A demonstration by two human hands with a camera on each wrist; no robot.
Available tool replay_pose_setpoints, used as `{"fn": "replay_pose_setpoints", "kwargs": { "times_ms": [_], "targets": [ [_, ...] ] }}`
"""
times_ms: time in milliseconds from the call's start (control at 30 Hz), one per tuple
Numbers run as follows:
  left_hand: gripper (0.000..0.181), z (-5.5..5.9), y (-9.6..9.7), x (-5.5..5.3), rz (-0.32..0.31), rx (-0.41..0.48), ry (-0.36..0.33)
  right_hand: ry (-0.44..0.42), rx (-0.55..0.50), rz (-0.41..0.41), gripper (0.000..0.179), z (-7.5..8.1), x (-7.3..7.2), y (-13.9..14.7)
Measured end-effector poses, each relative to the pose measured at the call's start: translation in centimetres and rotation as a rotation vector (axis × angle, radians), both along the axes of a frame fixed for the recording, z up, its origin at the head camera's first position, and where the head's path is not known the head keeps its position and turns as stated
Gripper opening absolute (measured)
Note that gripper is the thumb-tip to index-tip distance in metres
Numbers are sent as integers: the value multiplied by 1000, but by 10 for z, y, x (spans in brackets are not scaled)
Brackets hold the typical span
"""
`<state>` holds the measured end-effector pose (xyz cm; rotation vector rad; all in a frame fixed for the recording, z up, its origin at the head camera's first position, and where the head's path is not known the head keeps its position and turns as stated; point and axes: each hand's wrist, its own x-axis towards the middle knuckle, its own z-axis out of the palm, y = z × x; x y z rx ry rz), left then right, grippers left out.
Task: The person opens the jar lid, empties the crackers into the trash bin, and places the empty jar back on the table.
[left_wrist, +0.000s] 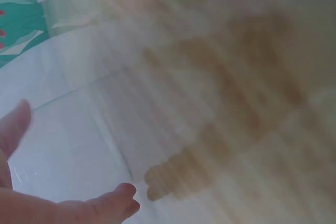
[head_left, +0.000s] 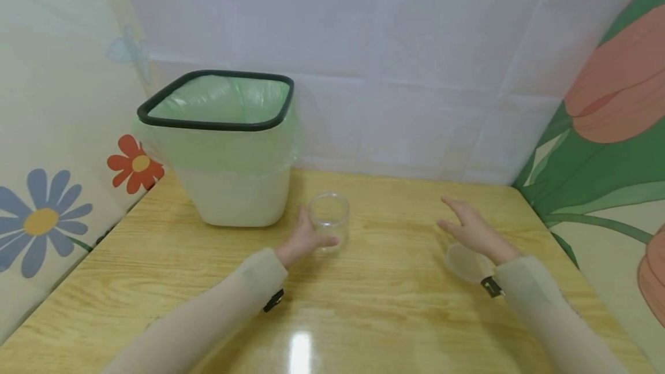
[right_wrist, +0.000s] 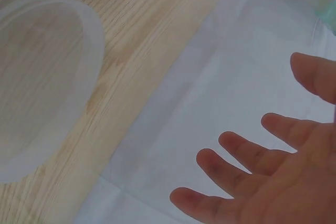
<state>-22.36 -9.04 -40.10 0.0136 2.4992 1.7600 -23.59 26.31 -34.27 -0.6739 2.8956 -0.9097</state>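
Note:
A clear round plastic tub without a lid stands upright near the middle of the table. My left hand holds it from the left side, thumb across its front and fingers on its far left. In the left wrist view, the thumb and fingertips show against blurred clear plastic. My right hand hovers at the right with fingers spread and nothing in them. A round translucent lid lies flat on the table below that hand, partly covered by it in the head view. The right wrist view shows the same lid beside the spread fingers.
A white bin with a black rim and a green liner bag stands at the back left, close to the tub. White cloth hangs behind the wooden table. Flower-patterned cloths border both sides.

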Motion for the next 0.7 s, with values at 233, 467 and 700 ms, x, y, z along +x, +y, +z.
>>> {"fn": "replay_pose_setpoints", "kwargs": {
  "times_ms": [233,467,700],
  "targets": [
    [117,7,-8,11,-38,-48,-12,33,16,-1,65,-1,-1,-2],
    [103,39,-18,26,-76,-144,81,24,54,-26,64,8,-3,-3],
    [88,69,-17,21,-105,-250,266,39,93,-29,66,15,-7,-6]
  ]
}}
